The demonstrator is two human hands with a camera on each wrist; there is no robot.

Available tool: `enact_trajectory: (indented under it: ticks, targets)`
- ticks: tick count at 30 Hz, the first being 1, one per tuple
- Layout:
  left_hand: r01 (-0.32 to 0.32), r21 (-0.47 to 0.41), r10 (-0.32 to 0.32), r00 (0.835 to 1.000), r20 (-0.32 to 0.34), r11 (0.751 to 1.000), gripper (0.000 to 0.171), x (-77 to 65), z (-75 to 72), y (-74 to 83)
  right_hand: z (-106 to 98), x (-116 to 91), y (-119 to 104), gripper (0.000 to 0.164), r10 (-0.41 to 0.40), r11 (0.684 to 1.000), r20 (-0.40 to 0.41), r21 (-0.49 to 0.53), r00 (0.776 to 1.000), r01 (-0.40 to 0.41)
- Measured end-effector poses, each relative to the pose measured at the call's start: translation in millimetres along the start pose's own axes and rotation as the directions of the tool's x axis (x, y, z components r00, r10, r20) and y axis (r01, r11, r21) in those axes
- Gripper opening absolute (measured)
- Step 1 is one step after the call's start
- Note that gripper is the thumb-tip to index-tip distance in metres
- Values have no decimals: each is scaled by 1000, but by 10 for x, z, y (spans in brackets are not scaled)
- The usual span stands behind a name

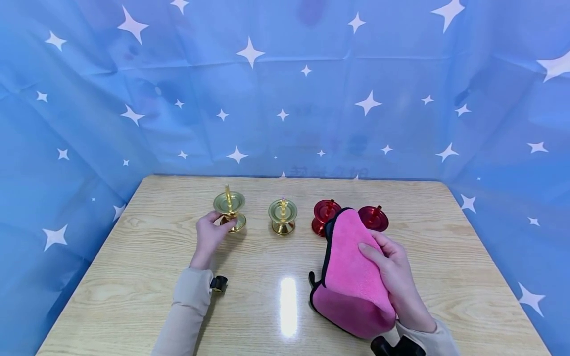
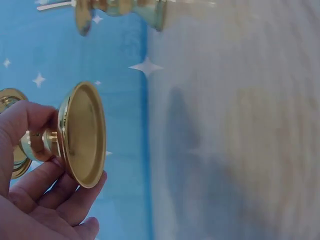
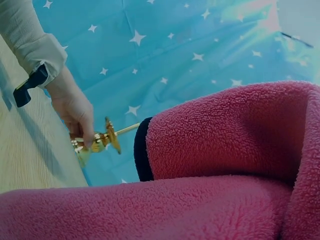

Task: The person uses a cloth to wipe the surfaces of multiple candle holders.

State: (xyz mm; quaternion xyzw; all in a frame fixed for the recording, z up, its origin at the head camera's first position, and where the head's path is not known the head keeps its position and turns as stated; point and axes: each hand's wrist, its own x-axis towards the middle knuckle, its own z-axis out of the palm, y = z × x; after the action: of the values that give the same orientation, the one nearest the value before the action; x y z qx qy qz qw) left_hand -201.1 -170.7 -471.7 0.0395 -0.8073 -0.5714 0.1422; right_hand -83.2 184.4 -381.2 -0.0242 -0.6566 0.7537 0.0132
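My left hand (image 1: 210, 236) pinches a shiny gold candle holder (image 1: 220, 203) by its stem, with its dish and tall spike upward. The flat underside of its base (image 2: 86, 137) faces the left wrist camera, clear of the table. In my right hand (image 1: 394, 267) is a thick pink towel (image 1: 352, 257) with black edging and a small black loop, gripped between thumb and fingers at its right side. The towel hangs in folds and fills much of the right wrist view. Its top corner overlaps the red candle holders in the head view.
A second gold candle holder (image 1: 283, 226) stands right of the lifted one. Two red candle holders (image 1: 327, 210) stand farther right, partly hidden by the towel. All are on a wooden table (image 1: 249, 316), with a blue star-patterned cloth (image 1: 285, 84) behind and at the sides.
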Motion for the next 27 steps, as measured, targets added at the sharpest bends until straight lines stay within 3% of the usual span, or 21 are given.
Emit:
enact_trajectory:
  ticks: [8, 11, 14, 18, 21, 27]
  targets:
    - [-184, -17, 184, 982, 29, 983, 20, -117, 10, 290, 48, 12, -3, 28, -17, 999, 18, 38, 1000, 16]
    - [-220, -45, 223, 973, 55, 974, 18, -172, 29, 405, 69, 21, -13, 25, -11, 1000, 11, 27, 1000, 10]
    - [-203, -78, 209, 974, 83, 976, 17, -238, 55, 527, 97, 30, -25, 22, -2, 1000, 2, 17, 1000, 2]
    - [-115, -139, 134, 981, 142, 984, 20, -341, 97, 690, 140, 44, -53, 19, 5, 1000, -15, 4, 1000, -5]
    - [-100, -155, 129, 972, 195, 983, 20, -432, 123, 837, 177, 59, -84, 20, 25, 1000, -31, -7, 999, -25]
    - [-197, -150, 233, 932, 278, 969, 21, -581, 214, 977, 239, 125, -141, 18, 44, 999, -14, -14, 999, -44]
